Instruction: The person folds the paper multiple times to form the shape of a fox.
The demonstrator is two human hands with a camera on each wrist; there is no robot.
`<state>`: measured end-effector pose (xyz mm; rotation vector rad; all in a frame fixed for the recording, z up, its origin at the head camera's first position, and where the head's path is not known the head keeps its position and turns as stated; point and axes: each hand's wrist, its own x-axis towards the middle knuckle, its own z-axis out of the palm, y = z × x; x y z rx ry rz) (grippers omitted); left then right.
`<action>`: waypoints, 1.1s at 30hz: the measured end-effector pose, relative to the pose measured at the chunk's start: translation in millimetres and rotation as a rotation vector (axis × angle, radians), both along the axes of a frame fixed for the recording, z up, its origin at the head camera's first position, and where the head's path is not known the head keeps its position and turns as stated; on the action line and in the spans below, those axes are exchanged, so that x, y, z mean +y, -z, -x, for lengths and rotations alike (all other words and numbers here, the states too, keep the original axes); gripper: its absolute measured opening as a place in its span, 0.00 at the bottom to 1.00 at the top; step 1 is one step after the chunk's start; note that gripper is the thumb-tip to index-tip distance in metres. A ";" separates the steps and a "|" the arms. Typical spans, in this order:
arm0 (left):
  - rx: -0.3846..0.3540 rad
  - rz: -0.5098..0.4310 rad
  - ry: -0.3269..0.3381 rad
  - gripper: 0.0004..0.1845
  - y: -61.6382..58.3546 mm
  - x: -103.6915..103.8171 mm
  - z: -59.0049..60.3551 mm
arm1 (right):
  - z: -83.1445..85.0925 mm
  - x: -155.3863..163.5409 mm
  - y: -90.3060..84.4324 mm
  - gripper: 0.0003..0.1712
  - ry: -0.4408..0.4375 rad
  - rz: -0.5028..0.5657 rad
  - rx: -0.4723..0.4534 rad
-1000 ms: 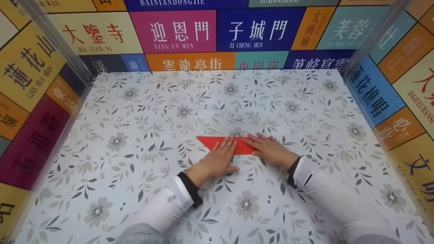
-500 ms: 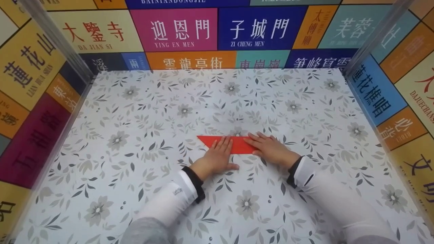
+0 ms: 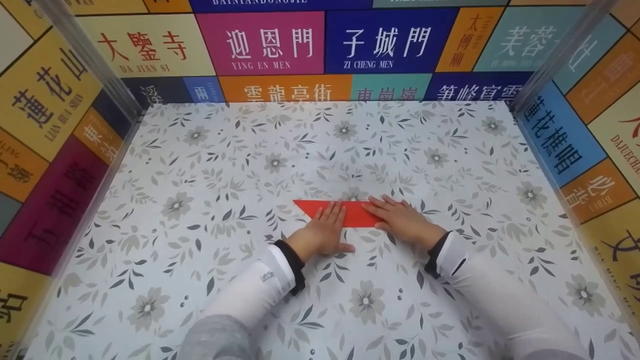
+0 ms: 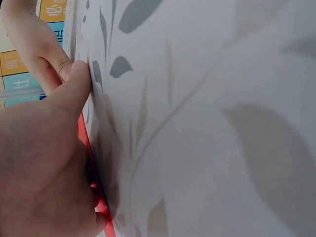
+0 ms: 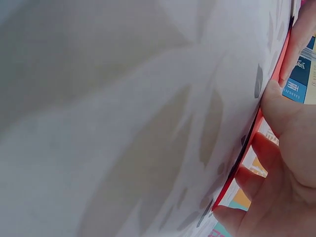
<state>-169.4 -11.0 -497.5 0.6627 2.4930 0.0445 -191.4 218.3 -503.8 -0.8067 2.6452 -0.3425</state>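
Two hands: both lie flat on one folded red paper (image 3: 350, 214) near the middle of the table (image 3: 200, 165).
Hidden parts: the paper's near edge and right end sit under the fingers; only its pointed left tip and upper strip show in the head view.
Left wrist view: mostly blurred tabletop seen from very close; a thin red sliver (image 4: 85, 140) shows beside the palm, and the thumb tip touches the surface.
Right wrist view: again mostly blur; a red edge (image 5: 247, 153) runs along under the fingers (image 5: 269, 148), whose tips are cut off by the frame.
Left hand (image 3: 324, 233): fingers straight and together, pressing down on the paper's left half, thumb spread out onto the table.
Right hand (image 3: 401, 220): fingers straight, slightly fanned, pressing the paper's right half, touching or nearly touching the left fingertips.
Sleeves: white with dark cuffs, running off the lower edge.
Table surface: smooth white covering printed with grey flowers and leaves.
Surroundings: three upright walls (image 3: 275, 45) of coloured rectangular panels bearing Chinese characters; clear posts (image 3: 90, 60) at the back corners.
Paper shape: flat, long, sharp-cornered, a matte strip.
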 end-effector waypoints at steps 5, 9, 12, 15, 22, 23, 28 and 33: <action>0.011 0.006 0.004 0.54 -1.4 0.3 -0.6 | 1.8 0.2 0.8 0.35 0.005 0.000 0.006; 0.028 0.023 0.014 0.56 -1.0 1.4 -1.4 | 3.3 -2.3 1.5 0.37 0.020 0.000 0.027; 0.050 0.035 0.023 0.58 -0.3 2.3 -2.6 | 3.9 -4.7 -0.8 0.41 0.036 0.030 0.035; 0.061 0.036 0.024 0.58 1.0 2.7 -3.1 | 3.6 -6.7 -5.8 0.43 0.054 0.053 0.025; 0.019 0.028 -0.004 0.60 7.4 4.2 -0.3 | 7.4 -7.6 -19.7 0.38 0.165 0.070 -0.039; 0.012 0.031 -0.005 0.60 8.1 4.4 0.1 | 8.1 -6.8 -21.9 0.36 0.188 0.067 -0.039; 0.017 -0.005 -0.013 0.60 7.4 3.4 -1.1 | 10.2 0.8 -29.9 0.31 0.266 0.063 -0.001; 0.030 -0.034 -0.013 0.60 6.2 1.8 -1.9 | 12.1 9.0 -30.1 0.29 0.302 0.060 0.011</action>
